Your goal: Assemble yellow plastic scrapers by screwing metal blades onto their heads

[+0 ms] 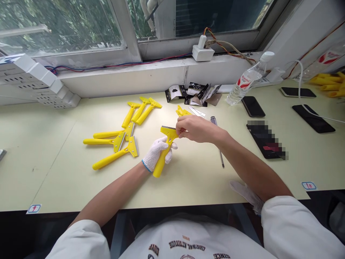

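Should the yellow scraper (163, 157) twist in the gloved left hand (155, 151), its metal edge (168, 127) could nick the bare right hand (192, 127). The left wraps its handle (160, 167), butt toward seven o'clock, head (167, 132) beyond toward one; right fingertips pinch at the head's three-o'clock end, holding anything or not, I can't see.

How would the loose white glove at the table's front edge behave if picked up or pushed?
The loose white glove would probably flop, since its soft-looking fabric droops past the table edge. It is likely light, looking thin and flat. Pushed outward, it might slip off, as part already overhangs.
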A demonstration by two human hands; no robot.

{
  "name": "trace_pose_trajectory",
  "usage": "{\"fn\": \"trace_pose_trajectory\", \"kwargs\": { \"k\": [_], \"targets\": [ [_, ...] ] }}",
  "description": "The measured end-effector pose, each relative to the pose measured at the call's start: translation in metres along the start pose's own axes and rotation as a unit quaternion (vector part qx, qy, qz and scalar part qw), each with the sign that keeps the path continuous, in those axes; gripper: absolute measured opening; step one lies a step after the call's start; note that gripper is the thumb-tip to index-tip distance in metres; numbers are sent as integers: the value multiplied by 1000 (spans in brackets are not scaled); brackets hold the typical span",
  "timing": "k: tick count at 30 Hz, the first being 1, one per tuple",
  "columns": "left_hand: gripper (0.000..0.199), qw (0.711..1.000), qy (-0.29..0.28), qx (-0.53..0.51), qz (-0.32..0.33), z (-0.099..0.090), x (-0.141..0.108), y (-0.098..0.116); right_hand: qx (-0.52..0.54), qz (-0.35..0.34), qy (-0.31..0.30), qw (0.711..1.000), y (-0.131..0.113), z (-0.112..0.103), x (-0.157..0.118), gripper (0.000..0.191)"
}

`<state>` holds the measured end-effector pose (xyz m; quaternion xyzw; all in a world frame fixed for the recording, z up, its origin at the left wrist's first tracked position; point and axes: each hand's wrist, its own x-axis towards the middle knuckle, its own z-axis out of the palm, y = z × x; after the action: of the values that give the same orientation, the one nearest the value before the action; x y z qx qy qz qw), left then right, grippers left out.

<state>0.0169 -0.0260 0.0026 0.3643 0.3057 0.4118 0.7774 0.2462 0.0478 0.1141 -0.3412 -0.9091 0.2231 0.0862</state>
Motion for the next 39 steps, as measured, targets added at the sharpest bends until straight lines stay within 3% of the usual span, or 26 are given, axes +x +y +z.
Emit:
{"fn": "trace_pose_trajectory", "kwargs": {
  "k": [8,14,18,20,23,26,29,32,35,37,39],
  "targets": [
    [45,1000,-3,-2,5,-4,1,0,58,32,27,997,4,7,4,10],
    [43,999,6,-42,-7,0,3,3,114,63,17,991,21,-9,1,22],
    [36,997,12,-72,-9,0,3,5,50,175,8,983,42,-27,-7,11],
    [33,997,14,-77,-8,0,3,6,6,252,-53,966,53,-34,-12,3],
    [31,997,20,-79,-8,4,1,9,-34,337,-135,931,69,-44,-19,7],
    [32,997,22,-79,-14,8,-1,11,-90,449,-107,882,84,-46,-23,25],
    [34,997,21,-73,-6,9,0,11,-83,536,-101,834,100,-37,-19,44],
    [36,998,24,-59,4,6,1,9,-26,527,-141,838,113,-32,-16,35],
    [33,999,26,-46,4,4,2,8,19,471,-130,872,107,-46,-23,27],
    [33,999,25,-40,3,3,2,8,76,393,-52,915,91,-62,-33,26],
    [35,999,22,-37,4,4,1,8,216,253,73,940,69,-76,-42,17]
  ]
}}
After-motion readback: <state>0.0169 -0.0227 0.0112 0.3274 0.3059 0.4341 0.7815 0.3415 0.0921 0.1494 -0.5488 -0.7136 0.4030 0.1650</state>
